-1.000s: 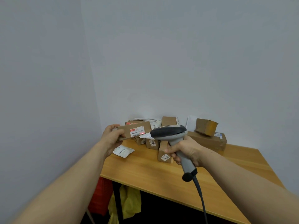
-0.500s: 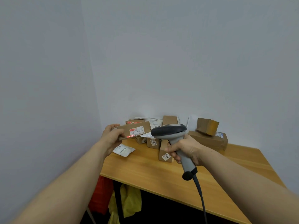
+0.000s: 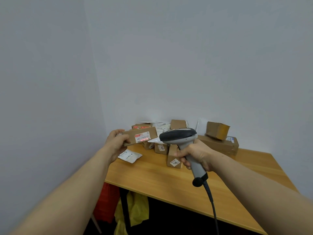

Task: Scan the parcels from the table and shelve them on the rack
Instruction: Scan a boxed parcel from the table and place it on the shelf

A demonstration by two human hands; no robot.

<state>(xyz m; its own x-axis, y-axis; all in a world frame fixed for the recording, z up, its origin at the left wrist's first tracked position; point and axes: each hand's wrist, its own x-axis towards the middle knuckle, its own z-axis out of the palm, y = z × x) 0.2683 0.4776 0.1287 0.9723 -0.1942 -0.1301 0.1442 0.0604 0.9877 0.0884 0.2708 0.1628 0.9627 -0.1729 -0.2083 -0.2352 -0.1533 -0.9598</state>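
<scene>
Wooden table (image 3: 186,180), left hand (image 3: 116,143) gripping parcel (image 3: 140,135), right hand (image 3: 194,153) holding scanner (image 3: 179,136)

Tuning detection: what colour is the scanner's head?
Scanner head is dark grey, handle lighter grey; head view.

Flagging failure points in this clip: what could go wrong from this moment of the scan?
1. The left hand grips the held parcel by one end only; it could slip or twist off the beam.
2. The red line from the scanner sits low on the label, so the read might miss.
3. The cable hangs toward the front edge of the table and may snag when the right hand moves.
</scene>
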